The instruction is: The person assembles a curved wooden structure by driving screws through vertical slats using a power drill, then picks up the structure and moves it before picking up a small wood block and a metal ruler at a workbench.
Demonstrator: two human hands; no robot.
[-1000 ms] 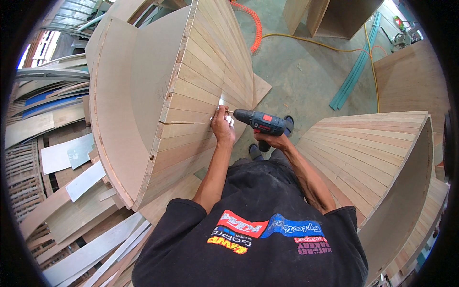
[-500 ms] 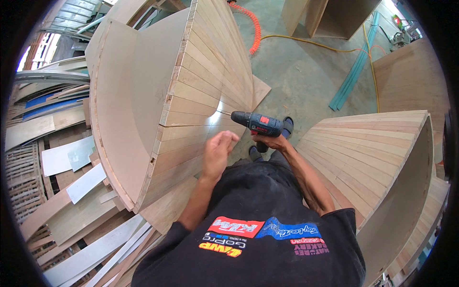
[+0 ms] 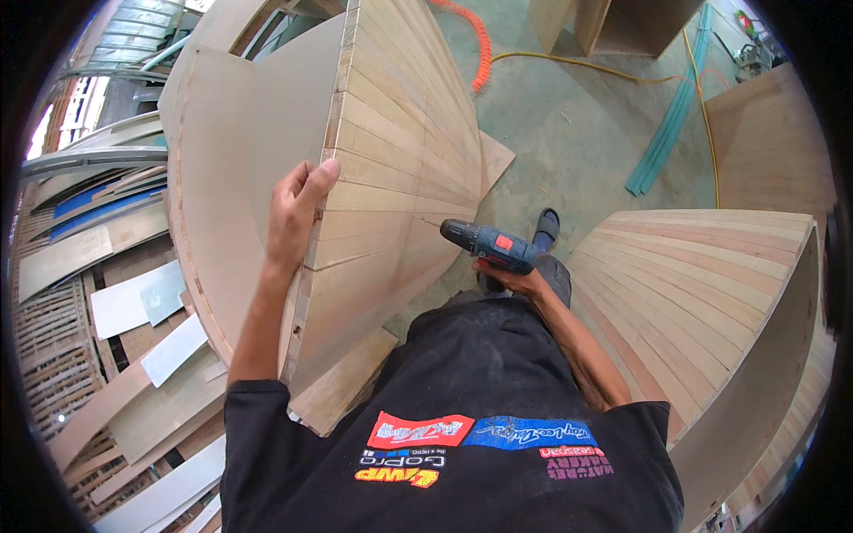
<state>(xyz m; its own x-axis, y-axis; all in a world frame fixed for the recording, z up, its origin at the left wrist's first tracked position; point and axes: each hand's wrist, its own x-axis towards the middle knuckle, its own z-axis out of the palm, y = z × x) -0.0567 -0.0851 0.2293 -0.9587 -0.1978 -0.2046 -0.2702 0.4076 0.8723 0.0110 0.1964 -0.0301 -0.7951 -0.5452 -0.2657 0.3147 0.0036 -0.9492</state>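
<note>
While my left hand (image 3: 296, 213) grips the ten-o'clock panel edge (image 3: 336, 111), tilting the drill (image 3: 484, 244) my right hand (image 3: 513, 277) clasps risks skidding.

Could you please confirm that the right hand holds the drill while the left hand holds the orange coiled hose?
Not quite: in the head view, the left hand holds the edge of the slatted wooden panel. The right hand does hold the drill.
</note>
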